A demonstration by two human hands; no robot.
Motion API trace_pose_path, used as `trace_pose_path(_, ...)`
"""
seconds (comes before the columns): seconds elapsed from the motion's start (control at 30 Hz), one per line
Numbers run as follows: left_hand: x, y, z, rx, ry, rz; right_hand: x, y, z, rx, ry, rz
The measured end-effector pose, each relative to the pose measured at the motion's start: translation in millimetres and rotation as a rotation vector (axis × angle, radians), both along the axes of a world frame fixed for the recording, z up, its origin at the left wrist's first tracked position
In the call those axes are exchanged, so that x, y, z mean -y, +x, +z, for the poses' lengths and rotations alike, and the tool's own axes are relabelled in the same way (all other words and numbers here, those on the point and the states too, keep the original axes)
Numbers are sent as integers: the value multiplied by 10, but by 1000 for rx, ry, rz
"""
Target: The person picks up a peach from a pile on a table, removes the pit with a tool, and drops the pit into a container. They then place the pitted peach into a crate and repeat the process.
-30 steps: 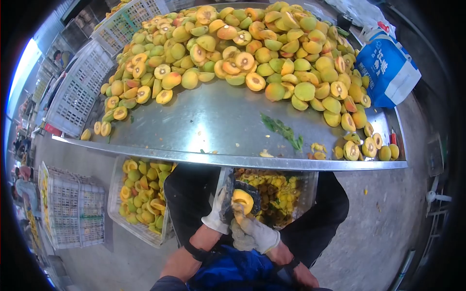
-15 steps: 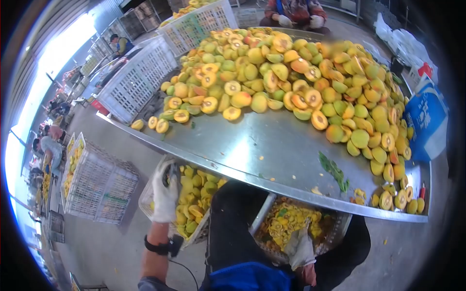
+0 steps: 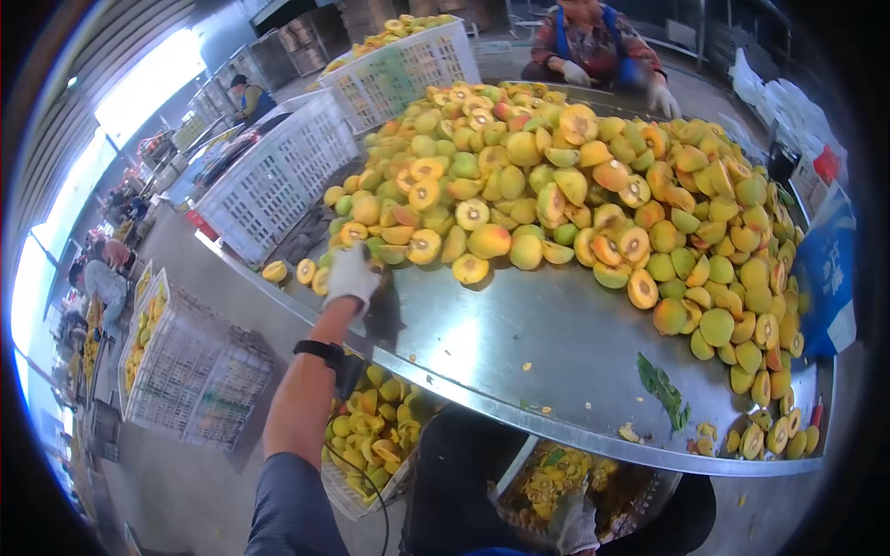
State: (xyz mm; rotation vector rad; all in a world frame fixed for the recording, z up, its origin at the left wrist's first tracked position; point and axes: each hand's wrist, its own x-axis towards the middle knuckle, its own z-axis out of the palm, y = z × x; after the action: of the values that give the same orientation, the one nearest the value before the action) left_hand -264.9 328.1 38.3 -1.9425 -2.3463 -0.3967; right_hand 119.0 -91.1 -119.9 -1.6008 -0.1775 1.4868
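Note:
My left hand [image 3: 353,278], in a white glove, reaches over the table's near left edge. It touches the left end of a big heap of halved yellow peaches [image 3: 510,181]; its fingertips are partly hidden among the fruit. My right hand [image 3: 577,526], also gloved, is low between my knees, over a bin [image 3: 663,500] holding yellow scraps. Its fingers look closed, but what they hold is not clear. Under my left forearm stands a crate [image 3: 348,496] with peach pieces [image 3: 375,426].
The heap lies on a metal table [image 3: 482,334] with a raised rim. White crates [image 3: 278,181] stand at its left, and another fruit crate [image 3: 199,361] is on the floor. A blue bag [image 3: 828,278] hangs at right. Across the table sits a co-worker [image 3: 593,46] with gloved hands.
My left hand has moved from the crate below up to the peach heap on the table. My right hand stays over the scrap bin. The view has tilted up slightly.

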Motion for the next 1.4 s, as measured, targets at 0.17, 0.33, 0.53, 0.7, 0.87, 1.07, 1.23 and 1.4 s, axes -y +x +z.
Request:
trace_pose_path(0.17,62,-12,-205,207,118,26,68,-55,-242,-2,85,13)
trace_pose_path(0.33,115,-187,-345,322,198,-24,15,-109,159,11,117,35)
trace_pose_path(0.53,1420,630,459,832,200,-483,-126,-83,730,95,371,228)
trace_pose_path(0.7,2615,1456,385,859,-175,-803,-430,-341,1623,79,500,204)
trace_pose_path(0.87,3063,2014,156,1126,-185,-947,-363,-400,1665,235,554,198)
trace_pose_path(1.07,3304,2263,-262,1357,-161,-722,-178,-346,1645,156,448,326)
trace_pose_path(1.23,3372,2342,-650,1986,-315,-283,-175,-252,1174,1315,876,468)
trace_pose_path(1.4,3304,2281,-1042,1677,-317,-401,-128,-218,1447,420,389,326)
